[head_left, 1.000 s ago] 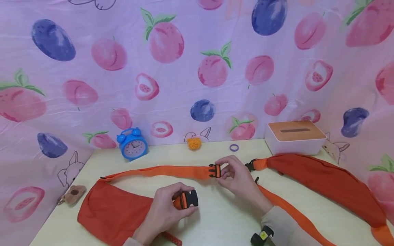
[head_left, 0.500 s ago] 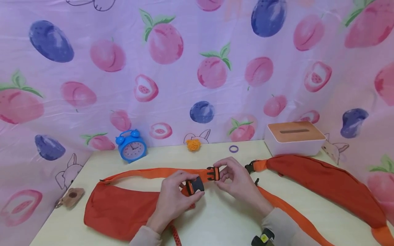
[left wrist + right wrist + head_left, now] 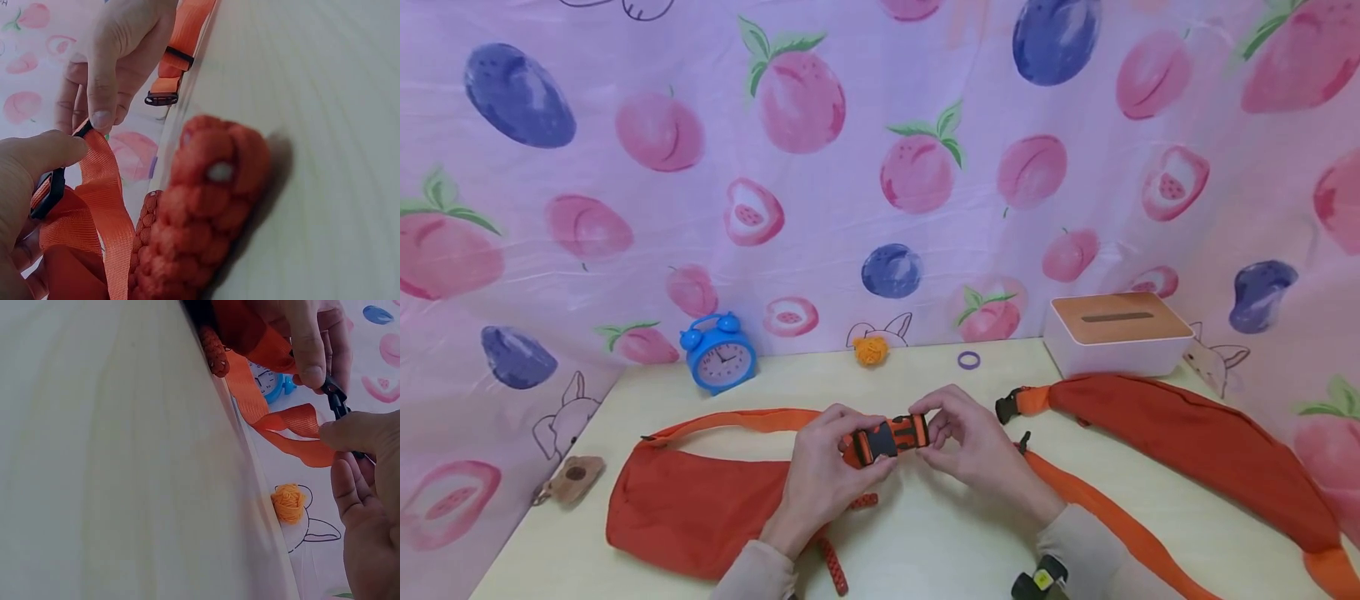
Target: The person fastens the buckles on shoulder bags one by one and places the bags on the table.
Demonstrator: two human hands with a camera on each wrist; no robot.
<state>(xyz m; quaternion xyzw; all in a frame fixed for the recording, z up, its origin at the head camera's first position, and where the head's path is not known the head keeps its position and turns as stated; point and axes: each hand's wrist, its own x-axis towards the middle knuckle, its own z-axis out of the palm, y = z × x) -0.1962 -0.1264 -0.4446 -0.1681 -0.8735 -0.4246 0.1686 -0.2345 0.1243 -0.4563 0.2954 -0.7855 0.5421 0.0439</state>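
Observation:
My left hand [image 3: 820,471] pinches the black socket half of a side-release buckle [image 3: 880,442] between thumb and fingers. Opposite it, my right hand [image 3: 973,450] pinches the pronged half [image 3: 912,432] by its strap end. The two halves are lined up, the prongs right at the socket's mouth. Both belong to a rust-red waist bag [image 3: 700,508] lying under and left of my left hand, its orange strap [image 3: 745,421] curving behind. In the right wrist view the buckle [image 3: 336,400] bridges both hands. Red braided cord [image 3: 206,200] looms close in the left wrist view.
A second red waist bag [image 3: 1187,450] with its unfastened buckle [image 3: 1007,406] lies to the right. Along the back stand a blue alarm clock [image 3: 721,354], orange yarn ball [image 3: 871,351], purple ring [image 3: 968,360] and tissue box [image 3: 1120,333]. A brown keychain [image 3: 576,479] lies at left.
My left hand has moved up and right, bringing the socket half to the prongs and pulling the bag slightly along. My right hand has stayed nearly in place, tipping the pronged half a little.

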